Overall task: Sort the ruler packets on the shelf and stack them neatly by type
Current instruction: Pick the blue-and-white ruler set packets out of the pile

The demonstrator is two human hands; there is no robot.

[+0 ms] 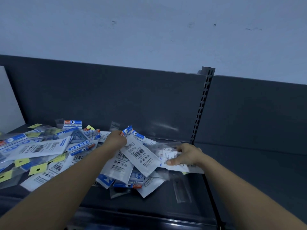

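Plainly, the ruler packets (pixel 49 146) are heaped loosely and overlapping across the left and middle of the shelf (pixel 166 205), with printed faces and barcode backs mixed, so no order by type can be read from the pile yet. One white-backed packet (pixel 141 155) is gripped at its header end by the left hand (pixel 116 138), fingers curled round it, and is tilted up off the heap, probably so that it can be drawn free without dragging its neighbours. Just beside it, a thin packet (pixel 176 163) is pinched between thumb and fingers of the right hand (pixel 189 154) at the heap's right edge, next to bare shelf; a stack is judged likely to be begun there. At the near left, yellow-tagged packets (pixel 38 169) are scattered, well apart from both hands. The shelf is dark grey, backed by a panel (pixel 116 97) of the same colour and crossed by a slotted upright (pixel 201 110). A white board (pixel 8 100) is propped at the far left, and a pale, scuffed wall (pixel 149 30) is seen above.
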